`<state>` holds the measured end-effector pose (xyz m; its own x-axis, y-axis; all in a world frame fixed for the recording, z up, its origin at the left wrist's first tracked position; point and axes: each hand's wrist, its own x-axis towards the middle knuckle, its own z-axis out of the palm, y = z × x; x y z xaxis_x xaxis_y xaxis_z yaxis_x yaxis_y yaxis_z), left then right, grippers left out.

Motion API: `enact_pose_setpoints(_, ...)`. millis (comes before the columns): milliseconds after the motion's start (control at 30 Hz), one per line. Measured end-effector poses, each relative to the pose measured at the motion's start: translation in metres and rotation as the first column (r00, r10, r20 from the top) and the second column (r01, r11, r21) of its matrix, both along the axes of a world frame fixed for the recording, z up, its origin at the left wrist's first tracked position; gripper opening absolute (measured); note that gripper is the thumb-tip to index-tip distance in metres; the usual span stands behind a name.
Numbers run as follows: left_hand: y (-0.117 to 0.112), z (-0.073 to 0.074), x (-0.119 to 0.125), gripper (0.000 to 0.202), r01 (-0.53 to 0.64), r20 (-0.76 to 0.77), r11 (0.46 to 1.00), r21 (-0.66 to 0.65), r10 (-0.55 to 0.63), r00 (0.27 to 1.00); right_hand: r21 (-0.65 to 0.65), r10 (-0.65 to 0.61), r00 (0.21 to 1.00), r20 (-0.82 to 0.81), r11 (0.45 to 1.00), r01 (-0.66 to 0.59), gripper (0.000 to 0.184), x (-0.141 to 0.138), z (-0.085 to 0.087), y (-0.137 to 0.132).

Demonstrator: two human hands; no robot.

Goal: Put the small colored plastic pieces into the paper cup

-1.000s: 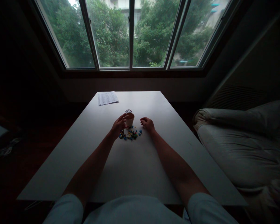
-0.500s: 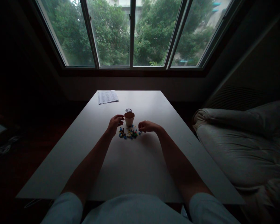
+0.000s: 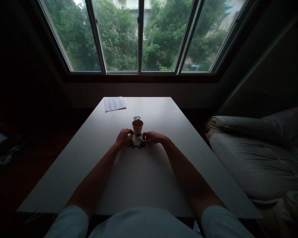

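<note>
A paper cup (image 3: 137, 129) stands upright on the white table, its dark inside facing me. Just in front of it lies a loose pile of small colourful pieces (image 3: 138, 144), blue, green, yellow and dark, too small to name. My left hand (image 3: 124, 137) is at the pile's left edge, fingers curled together close to the cup's base. On the other side my right hand (image 3: 152, 137) reaches into the pile's right edge with its fingers bent down and pinched. Whatever either set of fingertips holds is hidden or too small to make out.
Behind the cup lies a small round object with a dark rim (image 3: 136, 118). Printed sheets (image 3: 115, 103) rest at the table's far left corner. A pale padded sofa (image 3: 258, 148) stands to the right of the white table (image 3: 144, 185). A window is beyond.
My left hand has come down from beside the cup's rim to the pile's left side. My right hand has moved left into the pile. The cup has stayed put.
</note>
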<state>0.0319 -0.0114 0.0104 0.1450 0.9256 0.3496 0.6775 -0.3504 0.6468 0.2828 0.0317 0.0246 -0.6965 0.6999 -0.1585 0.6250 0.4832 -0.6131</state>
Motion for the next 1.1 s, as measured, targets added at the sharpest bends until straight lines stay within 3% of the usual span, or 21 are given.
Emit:
enact_pose_setpoints(167, -0.007, -0.004, 0.003, 0.018, 0.124, -0.183, 0.992, -0.008, -0.124, 0.975, 0.020, -0.032, 0.999, 0.014, 0.999, 0.032, 0.037, 0.004, -0.003, -0.001)
enact_pose_setpoints(367, -0.018, -0.004, 0.020, 0.034, 0.025, -0.303, 1.000, 0.008, -0.021, 0.953, 0.070, 0.010, 0.998, 0.057, 0.997, -0.014, 0.027, 0.000, -0.004, -0.004)
enact_pose_setpoints(633, -0.024, -0.004, 0.031, 0.056, 0.095, -0.418, 0.995, 0.010, -0.082, 0.905, 0.173, -0.012, 0.999, 0.037, 0.985, 0.005, 0.020, -0.009, -0.007, -0.007)
enact_pose_setpoints(800, -0.026, -0.003, 0.032, 0.040, 0.029, -0.371, 0.998, 0.056, -0.006, 0.929, 0.220, -0.058, 0.998, -0.010, 0.974, 0.059, 0.015, -0.010, -0.011, -0.006)
enact_pose_setpoints(967, -0.025, 0.001, 0.028, 0.021, -0.002, -0.261, 0.997, 0.081, 0.023, 0.965, 0.203, -0.170, 0.964, -0.205, 0.956, 0.211, 0.009, -0.008, -0.026, 0.004)
enact_pose_setpoints(1100, -0.028, 0.002, 0.034, 0.018, 0.116, -0.232, 0.991, 0.071, -0.096, 0.968, 0.017, -0.333, 0.852, -0.404, 0.929, 0.371, 0.018, -0.010, -0.031, 0.010)
